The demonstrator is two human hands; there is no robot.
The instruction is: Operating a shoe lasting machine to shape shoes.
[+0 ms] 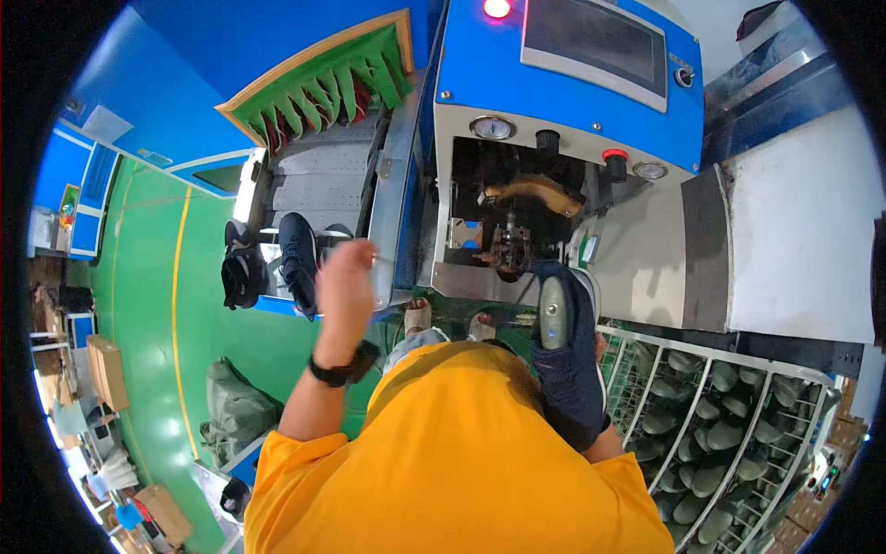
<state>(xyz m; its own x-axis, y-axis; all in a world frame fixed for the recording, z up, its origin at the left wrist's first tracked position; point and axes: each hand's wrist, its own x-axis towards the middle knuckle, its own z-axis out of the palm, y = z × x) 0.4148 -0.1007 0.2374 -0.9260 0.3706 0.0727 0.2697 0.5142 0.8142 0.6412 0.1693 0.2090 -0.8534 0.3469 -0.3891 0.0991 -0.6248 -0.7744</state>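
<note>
Machine (556,109) is standing ahead, its red lamp (496,8) glowing. Just before it, the right hand (601,347) is grasping a navy shoe (568,392) with a last (553,323) inside. Left of it, the left hand (346,291) is blurring near 1 dark shoe (296,254) on a conveyor (318,180); whether it is clenching, I cannot tell. Green floor (148,277) is spreading further left.

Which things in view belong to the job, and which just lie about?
In use, apparently:
dark shoe holding a grey-green last, in the right hand
another dark shoe at the conveyor, beside the left hand
blue-fronted machine

Lying about, apparently:
grey bundle, left
cardboard box, far left
</note>
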